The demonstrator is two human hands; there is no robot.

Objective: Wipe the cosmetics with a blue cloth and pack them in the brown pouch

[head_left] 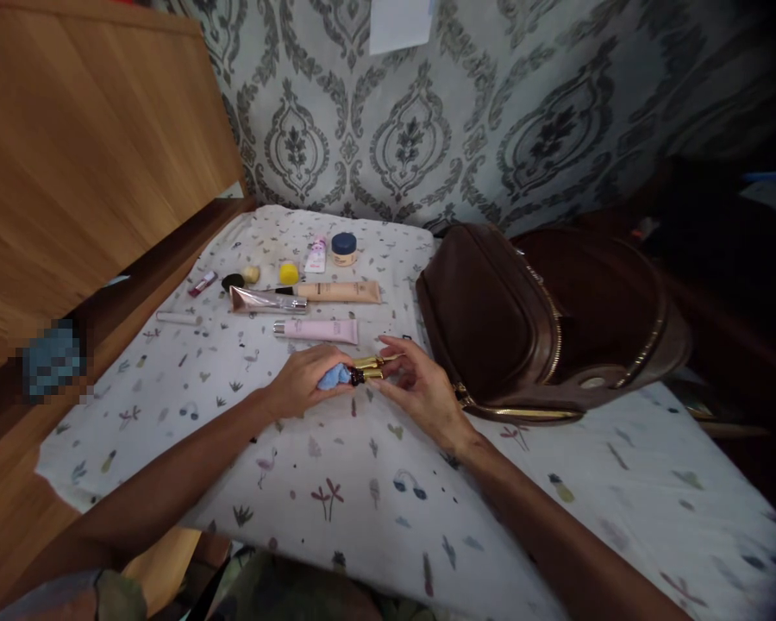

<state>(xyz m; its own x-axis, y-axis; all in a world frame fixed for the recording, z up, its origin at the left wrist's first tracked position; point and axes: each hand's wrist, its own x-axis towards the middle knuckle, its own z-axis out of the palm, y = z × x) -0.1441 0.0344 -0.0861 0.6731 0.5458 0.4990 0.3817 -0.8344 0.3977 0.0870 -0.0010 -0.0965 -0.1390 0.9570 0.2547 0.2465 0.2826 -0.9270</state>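
Note:
My left hand [314, 379] is closed around a soft-looking blue cloth [333, 377]. Beside it, a dark cosmetic tube with a gold end [370, 374] sticks out toward the right, and a second slim gold tube [366, 361] lies along it. My right hand [420, 384] has its thumb and fingertips bent about the gold ends. Its fingers partly cover them, so the exact kind of tube cannot be made out. Just beyond the hands lies a pink squeeze tube [320, 331] with a silver cap.
A brown zippered bag [491, 319] stands on the patterned cloth [284, 509] at right. Farther back lie a beige tube [340, 291], a rose-gold tube [268, 300], a blue-lidded jar [344, 249], a small white-pink tube [316, 255] and a yellow-lidded pot [289, 273]. A wooden panel [103, 112] rises at left.

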